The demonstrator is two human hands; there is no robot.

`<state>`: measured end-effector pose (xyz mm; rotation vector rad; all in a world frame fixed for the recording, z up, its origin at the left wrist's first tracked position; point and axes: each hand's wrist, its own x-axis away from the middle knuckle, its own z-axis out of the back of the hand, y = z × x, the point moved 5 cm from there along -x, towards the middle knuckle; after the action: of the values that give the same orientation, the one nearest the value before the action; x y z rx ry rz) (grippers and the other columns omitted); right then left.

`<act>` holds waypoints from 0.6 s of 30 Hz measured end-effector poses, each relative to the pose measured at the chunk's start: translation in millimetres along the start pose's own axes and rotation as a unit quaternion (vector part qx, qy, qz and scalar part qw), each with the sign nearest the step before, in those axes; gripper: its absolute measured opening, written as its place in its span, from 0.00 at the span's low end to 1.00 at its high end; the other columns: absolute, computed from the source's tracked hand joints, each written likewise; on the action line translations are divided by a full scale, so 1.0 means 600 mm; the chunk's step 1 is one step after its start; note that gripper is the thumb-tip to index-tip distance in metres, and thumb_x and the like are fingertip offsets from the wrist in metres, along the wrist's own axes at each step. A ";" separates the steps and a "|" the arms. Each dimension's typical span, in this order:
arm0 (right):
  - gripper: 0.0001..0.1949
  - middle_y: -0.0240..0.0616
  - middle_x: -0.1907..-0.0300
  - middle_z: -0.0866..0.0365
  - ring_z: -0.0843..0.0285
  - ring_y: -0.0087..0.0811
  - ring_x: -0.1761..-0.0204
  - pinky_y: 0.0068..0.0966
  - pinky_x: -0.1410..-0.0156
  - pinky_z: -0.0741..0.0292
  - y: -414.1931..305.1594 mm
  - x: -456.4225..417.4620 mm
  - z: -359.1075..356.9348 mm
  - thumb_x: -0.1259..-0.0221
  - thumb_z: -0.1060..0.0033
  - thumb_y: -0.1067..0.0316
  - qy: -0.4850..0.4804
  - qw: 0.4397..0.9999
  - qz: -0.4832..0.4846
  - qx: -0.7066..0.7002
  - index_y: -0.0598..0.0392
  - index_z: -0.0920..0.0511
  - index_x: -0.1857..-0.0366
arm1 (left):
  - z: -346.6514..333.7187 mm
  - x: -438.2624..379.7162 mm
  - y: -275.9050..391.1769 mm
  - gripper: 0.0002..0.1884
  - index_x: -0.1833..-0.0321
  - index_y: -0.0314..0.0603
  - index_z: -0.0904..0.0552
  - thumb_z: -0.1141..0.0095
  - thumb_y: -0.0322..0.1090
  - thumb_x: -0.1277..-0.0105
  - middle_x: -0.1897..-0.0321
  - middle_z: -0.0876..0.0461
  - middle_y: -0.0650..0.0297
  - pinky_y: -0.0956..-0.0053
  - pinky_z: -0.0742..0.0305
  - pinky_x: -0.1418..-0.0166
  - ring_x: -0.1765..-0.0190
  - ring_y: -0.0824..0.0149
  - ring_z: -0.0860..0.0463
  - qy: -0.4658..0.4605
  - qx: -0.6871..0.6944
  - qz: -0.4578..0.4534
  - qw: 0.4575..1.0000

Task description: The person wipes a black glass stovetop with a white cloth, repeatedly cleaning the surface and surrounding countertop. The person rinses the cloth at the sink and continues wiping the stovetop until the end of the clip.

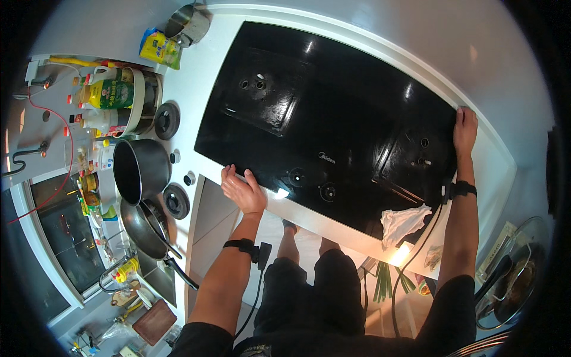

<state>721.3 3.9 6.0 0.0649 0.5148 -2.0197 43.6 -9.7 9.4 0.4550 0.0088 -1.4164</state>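
A black glass Midea gas cooktop (330,116) lies in the white countertop before me, with bare burner openings and no grates on it. My left hand (243,192) rests at its front left edge, thumb apart from the fingers. At the far right edge is my right hand (465,131), its fingers bent over the rim; whether it grips the glass is unclear. Two knob sockets (296,177) without knobs show near the front. A crumpled white cloth (403,224) lies at the front right corner.
Two black burner parts (167,121) and two knobs (175,157) lie left on the counter. Beyond are a dark pot (142,172), a frying pan (145,227), oil bottles (111,93), a steel pot (189,26) and a yellow bag (159,48). Cables hang from both wrists.
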 end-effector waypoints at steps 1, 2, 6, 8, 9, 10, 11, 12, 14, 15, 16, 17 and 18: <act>0.18 0.53 0.44 0.17 0.24 0.60 0.39 0.49 0.31 0.28 -0.001 -0.001 -0.002 0.15 0.51 0.54 0.006 1.000 0.002 -0.007 0.59 0.18 0.47 | -0.002 0.003 0.000 0.22 0.30 0.30 0.26 0.47 0.40 0.18 0.26 0.30 0.45 0.47 0.42 0.22 0.25 0.44 0.32 0.006 -0.002 -0.005 1.000; 0.17 0.54 0.44 0.17 0.23 0.60 0.40 0.50 0.32 0.28 -0.002 -0.001 -0.002 0.15 0.51 0.54 0.013 1.000 0.003 -0.014 0.59 0.18 0.48 | -0.005 0.004 -0.001 0.22 0.30 0.30 0.26 0.47 0.41 0.18 0.26 0.30 0.45 0.47 0.42 0.22 0.25 0.44 0.32 0.005 0.000 -0.004 1.000; 0.16 0.53 0.45 0.17 0.24 0.60 0.39 0.50 0.32 0.28 -0.006 0.000 -0.004 0.16 0.50 0.56 0.011 1.000 -0.005 -0.016 0.58 0.18 0.48 | -0.007 0.003 -0.005 0.23 0.31 0.29 0.26 0.47 0.42 0.17 0.26 0.30 0.45 0.47 0.43 0.22 0.25 0.45 0.32 0.007 -0.002 -0.005 1.000; 0.16 0.53 0.44 0.17 0.24 0.60 0.39 0.50 0.32 0.28 -0.009 0.002 -0.003 0.17 0.49 0.56 0.019 1.000 -0.003 -0.024 0.58 0.18 0.48 | -0.007 0.003 -0.003 0.23 0.31 0.29 0.26 0.47 0.42 0.17 0.26 0.30 0.45 0.48 0.43 0.22 0.25 0.45 0.32 0.009 -0.003 -0.004 1.000; 0.16 0.53 0.44 0.17 0.24 0.60 0.39 0.50 0.32 0.28 -0.009 0.003 -0.004 0.17 0.49 0.56 0.022 0.999 0.000 -0.027 0.58 0.18 0.48 | -0.006 0.003 -0.005 0.23 0.31 0.29 0.26 0.47 0.42 0.17 0.26 0.30 0.45 0.48 0.43 0.22 0.25 0.45 0.32 0.008 -0.002 -0.004 1.000; 0.16 0.53 0.44 0.17 0.24 0.60 0.39 0.50 0.32 0.28 -0.007 0.004 -0.004 0.17 0.48 0.56 0.016 1.000 -0.004 -0.022 0.58 0.18 0.48 | -0.006 0.003 -0.006 0.23 0.31 0.29 0.26 0.47 0.42 0.17 0.26 0.30 0.45 0.48 0.43 0.22 0.25 0.45 0.32 0.008 -0.002 -0.004 1.000; 0.15 0.52 0.43 0.17 0.24 0.60 0.39 0.50 0.32 0.28 -0.005 0.005 -0.004 0.18 0.48 0.56 0.010 1.000 -0.007 -0.016 0.58 0.18 0.48 | -0.006 0.005 -0.006 0.23 0.31 0.29 0.26 0.47 0.42 0.17 0.26 0.30 0.45 0.48 0.43 0.22 0.25 0.45 0.32 0.007 -0.003 -0.005 1.000; 0.15 0.52 0.43 0.18 0.23 0.60 0.39 0.49 0.32 0.28 -0.004 0.002 -0.005 0.18 0.47 0.56 0.005 1.000 -0.008 -0.011 0.58 0.18 0.48 | -0.005 0.006 -0.005 0.23 0.31 0.29 0.26 0.47 0.42 0.17 0.26 0.30 0.46 0.48 0.43 0.22 0.25 0.46 0.32 0.007 -0.004 -0.005 1.000; 0.15 0.50 0.43 0.18 0.23 0.59 0.39 0.48 0.31 0.27 -0.001 0.009 -0.001 0.18 0.47 0.57 0.008 1.000 -0.009 -0.017 0.58 0.18 0.48 | -0.006 0.004 -0.001 0.23 0.31 0.29 0.26 0.47 0.42 0.17 0.26 0.30 0.45 0.48 0.43 0.22 0.25 0.45 0.32 0.006 -0.005 -0.006 1.000; 0.15 0.50 0.42 0.18 0.23 0.58 0.38 0.48 0.30 0.27 0.001 0.016 0.002 0.18 0.46 0.57 0.008 1.000 -0.011 -0.019 0.58 0.18 0.48 | -0.006 0.004 0.000 0.23 0.31 0.29 0.26 0.46 0.42 0.17 0.26 0.30 0.45 0.48 0.43 0.22 0.25 0.45 0.32 0.004 -0.004 -0.007 1.000; 0.15 0.49 0.41 0.18 0.23 0.57 0.37 0.46 0.29 0.28 0.003 0.018 0.006 0.18 0.46 0.58 -0.001 1.000 -0.007 -0.026 0.58 0.17 0.47 | -0.007 0.003 0.001 0.23 0.31 0.29 0.26 0.46 0.42 0.18 0.26 0.30 0.45 0.48 0.43 0.22 0.25 0.45 0.32 0.001 -0.004 -0.008 1.000; 0.15 0.49 0.40 0.18 0.23 0.55 0.36 0.44 0.28 0.28 0.006 0.020 0.011 0.18 0.46 0.58 -0.009 0.999 -0.003 -0.033 0.58 0.17 0.46 | -0.006 0.002 0.001 0.22 0.32 0.29 0.26 0.46 0.42 0.18 0.26 0.30 0.45 0.47 0.42 0.22 0.25 0.45 0.32 0.005 -0.005 -0.011 1.000; 0.14 0.48 0.38 0.18 0.22 0.53 0.34 0.42 0.27 0.28 0.007 0.025 0.017 0.17 0.46 0.59 -0.018 0.999 -0.001 -0.040 0.58 0.17 0.45 | -0.004 0.005 -0.001 0.22 0.32 0.30 0.26 0.46 0.42 0.18 0.26 0.30 0.45 0.47 0.42 0.22 0.25 0.45 0.32 0.007 -0.007 -0.015 1.000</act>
<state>719.2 -13.9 10.1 -0.0210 0.5716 -1.9959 43.9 -11.7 6.3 0.4541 0.0364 -1.4411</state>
